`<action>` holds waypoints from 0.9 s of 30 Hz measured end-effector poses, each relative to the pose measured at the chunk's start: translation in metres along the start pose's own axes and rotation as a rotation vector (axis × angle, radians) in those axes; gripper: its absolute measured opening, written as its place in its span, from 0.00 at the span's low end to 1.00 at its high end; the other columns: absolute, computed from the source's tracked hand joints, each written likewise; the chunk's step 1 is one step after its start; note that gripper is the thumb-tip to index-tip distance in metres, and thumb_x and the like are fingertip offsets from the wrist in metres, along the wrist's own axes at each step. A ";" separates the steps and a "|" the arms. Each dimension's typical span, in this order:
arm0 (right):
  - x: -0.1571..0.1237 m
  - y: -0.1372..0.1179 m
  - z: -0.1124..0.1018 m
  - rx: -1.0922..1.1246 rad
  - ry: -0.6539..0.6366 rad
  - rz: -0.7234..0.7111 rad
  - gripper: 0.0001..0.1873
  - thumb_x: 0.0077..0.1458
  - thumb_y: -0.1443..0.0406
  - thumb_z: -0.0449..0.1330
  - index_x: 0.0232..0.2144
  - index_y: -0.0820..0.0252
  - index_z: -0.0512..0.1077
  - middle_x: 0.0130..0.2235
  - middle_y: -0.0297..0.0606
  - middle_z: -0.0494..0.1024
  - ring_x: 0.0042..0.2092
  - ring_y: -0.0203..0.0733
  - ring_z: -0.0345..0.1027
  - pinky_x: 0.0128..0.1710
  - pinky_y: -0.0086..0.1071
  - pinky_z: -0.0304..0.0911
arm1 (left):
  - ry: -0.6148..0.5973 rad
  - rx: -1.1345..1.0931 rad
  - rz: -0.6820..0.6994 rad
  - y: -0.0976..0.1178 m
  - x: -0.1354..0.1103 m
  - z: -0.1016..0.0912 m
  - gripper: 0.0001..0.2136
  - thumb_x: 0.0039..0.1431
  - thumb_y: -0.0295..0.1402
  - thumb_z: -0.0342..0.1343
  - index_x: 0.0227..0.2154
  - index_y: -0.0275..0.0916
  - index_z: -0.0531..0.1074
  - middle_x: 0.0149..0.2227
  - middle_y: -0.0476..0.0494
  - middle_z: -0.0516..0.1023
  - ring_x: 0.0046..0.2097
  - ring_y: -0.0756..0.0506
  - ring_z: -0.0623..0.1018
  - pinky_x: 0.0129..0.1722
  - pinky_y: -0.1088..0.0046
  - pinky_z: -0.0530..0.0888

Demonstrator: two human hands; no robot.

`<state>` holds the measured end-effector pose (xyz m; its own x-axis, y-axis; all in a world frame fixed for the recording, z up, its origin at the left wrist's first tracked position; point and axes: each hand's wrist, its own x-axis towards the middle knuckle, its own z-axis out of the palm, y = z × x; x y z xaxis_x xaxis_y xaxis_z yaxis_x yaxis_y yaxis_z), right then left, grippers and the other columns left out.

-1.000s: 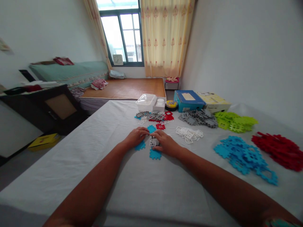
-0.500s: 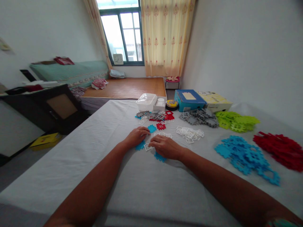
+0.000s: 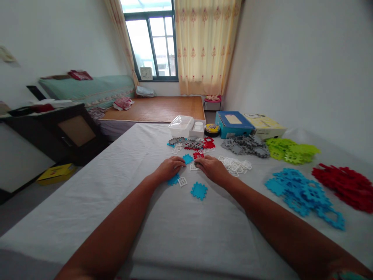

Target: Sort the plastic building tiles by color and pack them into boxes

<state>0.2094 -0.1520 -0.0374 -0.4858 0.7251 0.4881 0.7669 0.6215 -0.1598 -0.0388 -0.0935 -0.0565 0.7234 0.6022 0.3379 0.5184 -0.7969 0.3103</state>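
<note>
My left hand [image 3: 169,169] rests on the table with loosely bent fingers, nothing visible in them. Its fingertips are close to a blue notched plastic tile [image 3: 188,158], and another blue tile [image 3: 173,179] is partly under it. Fingers pressed together, my right hand [image 3: 212,168] reaches over a white window-shaped piece [image 3: 193,167] beside a red tile [image 3: 198,155]; its fingertips hide what they grip, if anything. Closer to me lie a white window piece [image 3: 182,181] and a solid blue tile [image 3: 199,191], apart from both hands.
Mixed tiles [image 3: 192,143] lie beyond my hands. Rightward are piles of white window pieces [image 3: 237,166], grey tiles [image 3: 246,146], green tiles [image 3: 291,151], blue tiles [image 3: 303,190] and red tiles [image 3: 345,186]. Behind stand a plastic box [image 3: 181,126], a round tin [image 3: 212,129] and a blue box [image 3: 234,124].
My right hand has moved away from me and slightly right, uncovering the near blue tile and the white window piece. My left hand has stayed nearly in place.
</note>
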 end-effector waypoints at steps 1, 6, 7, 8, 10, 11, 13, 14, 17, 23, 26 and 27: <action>0.001 0.002 -0.002 0.022 0.029 0.032 0.11 0.63 0.63 0.54 0.44 0.56 0.74 0.39 0.39 0.79 0.42 0.41 0.70 0.42 0.33 0.64 | 0.000 -0.001 0.000 0.000 0.000 0.000 0.14 0.60 0.25 0.49 0.42 0.44 0.78 0.47 0.44 0.77 0.49 0.46 0.75 0.54 0.66 0.70; 0.002 0.027 -0.006 0.125 0.160 0.150 0.09 0.59 0.60 0.58 0.36 0.55 0.76 0.37 0.39 0.78 0.41 0.42 0.70 0.41 0.34 0.64 | 0.001 -0.001 0.003 -0.002 0.000 0.001 0.15 0.59 0.25 0.49 0.42 0.44 0.78 0.47 0.44 0.77 0.49 0.46 0.75 0.54 0.66 0.70; 0.002 0.033 -0.006 0.151 0.179 0.187 0.09 0.59 0.60 0.58 0.36 0.56 0.76 0.37 0.39 0.78 0.40 0.42 0.70 0.40 0.34 0.64 | 0.002 -0.001 0.004 -0.001 0.000 0.000 0.15 0.58 0.24 0.49 0.42 0.44 0.78 0.47 0.44 0.77 0.49 0.46 0.75 0.54 0.66 0.70; 0.001 0.039 -0.006 0.179 0.196 0.231 0.10 0.58 0.59 0.58 0.36 0.56 0.77 0.36 0.39 0.77 0.38 0.41 0.70 0.39 0.33 0.64 | 0.001 0.000 0.004 -0.001 0.000 0.000 0.15 0.58 0.24 0.49 0.42 0.44 0.78 0.47 0.44 0.77 0.49 0.46 0.75 0.54 0.66 0.70; 0.001 0.048 -0.005 0.247 0.208 0.317 0.11 0.58 0.59 0.57 0.36 0.57 0.77 0.35 0.38 0.78 0.34 0.40 0.71 0.36 0.32 0.64 | -0.004 0.005 0.005 0.000 0.000 -0.001 0.16 0.58 0.23 0.49 0.42 0.43 0.77 0.47 0.44 0.77 0.49 0.46 0.75 0.54 0.66 0.70; 0.000 0.051 -0.004 0.281 0.205 0.353 0.11 0.57 0.59 0.57 0.36 0.57 0.76 0.34 0.38 0.79 0.33 0.39 0.71 0.35 0.32 0.64 | -0.009 0.010 0.005 0.001 0.000 -0.002 0.16 0.57 0.23 0.49 0.42 0.43 0.77 0.48 0.44 0.77 0.49 0.46 0.75 0.54 0.65 0.70; 0.000 0.057 -0.004 0.337 0.195 0.408 0.11 0.56 0.59 0.58 0.37 0.57 0.75 0.32 0.36 0.79 0.30 0.39 0.71 0.34 0.32 0.64 | -0.015 0.016 0.004 0.002 0.000 -0.002 0.16 0.57 0.23 0.49 0.42 0.43 0.77 0.48 0.43 0.77 0.49 0.46 0.75 0.54 0.65 0.70; 0.000 0.059 -0.003 0.359 0.194 0.431 0.11 0.55 0.59 0.58 0.38 0.57 0.74 0.31 0.36 0.79 0.30 0.39 0.71 0.34 0.32 0.64 | -0.014 0.017 0.003 0.002 0.000 -0.002 0.16 0.58 0.23 0.49 0.42 0.43 0.77 0.48 0.43 0.77 0.49 0.46 0.75 0.54 0.65 0.70; 0.000 0.072 -0.002 0.391 0.251 0.508 0.12 0.53 0.58 0.58 0.39 0.58 0.71 0.31 0.36 0.79 0.31 0.40 0.73 0.35 0.34 0.66 | 0.000 0.014 -0.003 0.002 0.000 -0.001 0.15 0.59 0.24 0.49 0.42 0.43 0.77 0.47 0.44 0.77 0.49 0.46 0.75 0.54 0.66 0.70; -0.007 0.127 -0.002 0.415 0.536 0.715 0.18 0.49 0.55 0.58 0.39 0.60 0.68 0.36 0.43 0.78 0.33 0.43 0.73 0.33 0.37 0.70 | 0.000 0.008 0.018 -0.001 0.000 0.000 0.15 0.59 0.24 0.48 0.42 0.43 0.77 0.47 0.44 0.77 0.49 0.46 0.75 0.54 0.65 0.70; -0.015 0.151 -0.001 0.450 0.618 0.798 0.20 0.48 0.56 0.58 0.42 0.62 0.68 0.39 0.45 0.76 0.30 0.42 0.72 0.30 0.38 0.71 | -0.003 0.017 0.002 0.000 0.000 0.000 0.15 0.59 0.24 0.49 0.42 0.43 0.78 0.47 0.44 0.77 0.49 0.46 0.75 0.53 0.66 0.70; -0.017 0.157 0.000 0.475 0.638 0.823 0.21 0.47 0.57 0.58 0.42 0.62 0.68 0.40 0.46 0.76 0.29 0.41 0.72 0.29 0.38 0.71 | -0.003 0.018 -0.004 0.000 0.000 0.000 0.15 0.59 0.24 0.49 0.42 0.43 0.78 0.47 0.44 0.77 0.49 0.46 0.75 0.53 0.66 0.70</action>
<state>0.3384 -0.0670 -0.0706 0.4961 0.7654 0.4099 0.4520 0.1754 -0.8746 -0.0390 -0.0937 -0.0565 0.7229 0.6051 0.3337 0.5292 -0.7953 0.2957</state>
